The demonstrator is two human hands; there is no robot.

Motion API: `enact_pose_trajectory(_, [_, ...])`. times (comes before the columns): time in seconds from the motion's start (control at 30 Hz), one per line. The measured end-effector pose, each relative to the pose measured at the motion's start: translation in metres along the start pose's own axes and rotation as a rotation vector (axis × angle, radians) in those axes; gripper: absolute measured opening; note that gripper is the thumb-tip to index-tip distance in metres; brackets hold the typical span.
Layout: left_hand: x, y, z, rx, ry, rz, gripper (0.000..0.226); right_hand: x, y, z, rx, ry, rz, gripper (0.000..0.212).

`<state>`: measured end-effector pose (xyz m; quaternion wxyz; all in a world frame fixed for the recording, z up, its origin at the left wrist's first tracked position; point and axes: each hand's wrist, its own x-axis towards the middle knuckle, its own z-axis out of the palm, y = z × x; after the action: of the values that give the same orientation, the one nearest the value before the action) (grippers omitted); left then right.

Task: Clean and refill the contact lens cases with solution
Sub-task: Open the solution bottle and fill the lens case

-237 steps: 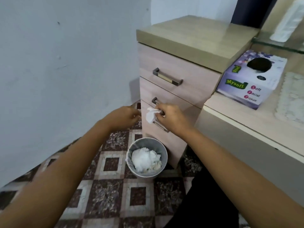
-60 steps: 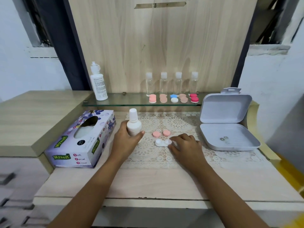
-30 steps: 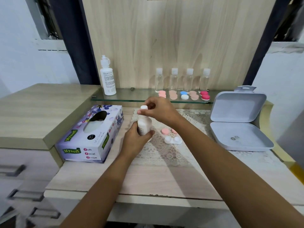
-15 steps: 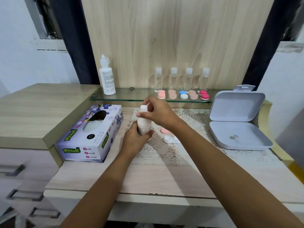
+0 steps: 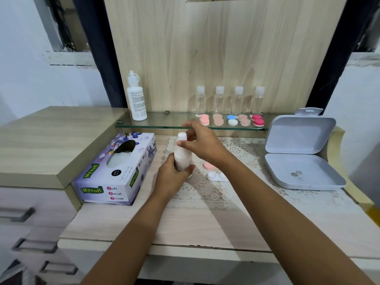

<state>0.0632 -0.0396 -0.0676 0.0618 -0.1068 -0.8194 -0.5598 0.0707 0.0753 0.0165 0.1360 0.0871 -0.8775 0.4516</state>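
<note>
**Two hands on the little bottle**

The left hand [image 5: 170, 177] is wrapped round the low part of a little white bottle [image 5: 182, 159] and holds it up straight over the table [image 5: 205, 227]. The right hand [image 5: 202, 145] comes in from the other side. Its thumb and first finger pinch the white cap [image 5: 182, 136] on top of the bottle. The cap sits on the bottle, but I cannot tell if it is tight or loose.

Just under the right wrist lies an open white lens case [image 5: 217, 176] with two round cups. It rests on a lace mat [image 5: 205, 192]. A pink lid [image 5: 209, 166] lies on the mat just beside the case, partly hidden by the right arm.

Past the left hand, on its outer side, is a purple tissue box [image 5: 115, 171] with a hole in the top. Past the right arm, on its outer side, a gray box [image 5: 302, 161] lies with its lid standing open.

Behind both hands runs a glass shelf [image 5: 164, 124]. On it, beyond the left hand, stands a tall white bottle [image 5: 136, 99]. Beyond the right hand stand four clear bottles [image 5: 228, 99] in a row. In front of them sit closed lens cases [image 5: 232, 120] in pink, blue, white and red.
</note>
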Motion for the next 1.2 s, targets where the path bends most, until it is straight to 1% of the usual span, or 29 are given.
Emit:
enact_pose_trajectory(0.1, [0.0, 0.0, 0.0, -0.003, 0.005, 0.002, 0.034, -0.002, 0.0, -0.005, 0.058, -0.079, 0.002, 0.053])
enact_pose_trajectory(0.2, [0.001, -0.002, 0.001, 0.01, 0.007, 0.001, 0.035, -0.002, 0.001, 0.001, 0.083, -0.1, -0.003, 0.056])
enact_pose_trajectory(0.3, [0.004, -0.004, 0.001, 0.029, -0.006, -0.01, 0.034, 0.002, 0.002, 0.012, -0.064, -0.088, 0.013, 0.063])
enact_pose_trajectory(0.37, [0.004, -0.003, 0.001, 0.041, -0.008, -0.008, 0.032, 0.004, 0.003, 0.016, -0.189, -0.024, -0.002, 0.056])
enact_pose_trajectory(0.43, [0.003, -0.002, 0.001, 0.035, -0.002, -0.008, 0.032, 0.005, 0.005, 0.016, -0.23, 0.038, -0.031, 0.048])
enact_pose_trajectory(0.5, [0.003, -0.002, 0.001, 0.017, -0.002, -0.009, 0.032, 0.004, 0.005, 0.012, -0.171, 0.05, -0.027, 0.043])
enact_pose_trajectory(0.63, [0.002, -0.001, 0.0, 0.005, -0.004, -0.003, 0.032, 0.0, 0.004, 0.003, 0.003, 0.021, -0.004, 0.039])
enact_pose_trajectory(0.77, [0.001, -0.001, 0.001, 0.015, -0.002, 0.004, 0.031, 0.0, 0.005, -0.003, 0.072, -0.014, -0.016, 0.028])
enact_pose_trajectory(0.87, [0.002, -0.002, 0.001, 0.023, 0.003, 0.01, 0.032, 0.001, 0.005, -0.004, 0.112, -0.06, -0.011, 0.029])
enact_pose_trajectory(0.93, [0.002, -0.003, 0.001, 0.016, 0.005, 0.009, 0.033, 0.002, 0.004, -0.002, 0.063, -0.076, -0.027, 0.031])
enact_pose_trajectory(1.07, [0.003, -0.002, 0.0, 0.007, 0.003, -0.003, 0.035, 0.006, 0.004, 0.006, -0.112, -0.027, -0.05, 0.036])
enact_pose_trajectory(1.13, [0.003, -0.001, 0.001, 0.008, 0.003, -0.003, 0.034, 0.007, 0.004, 0.007, -0.131, 0.002, -0.054, 0.036])
enact_pose_trajectory(1.2, [0.003, -0.001, 0.001, 0.004, 0.004, -0.006, 0.035, 0.007, 0.003, 0.005, -0.096, 0.019, -0.076, 0.037])
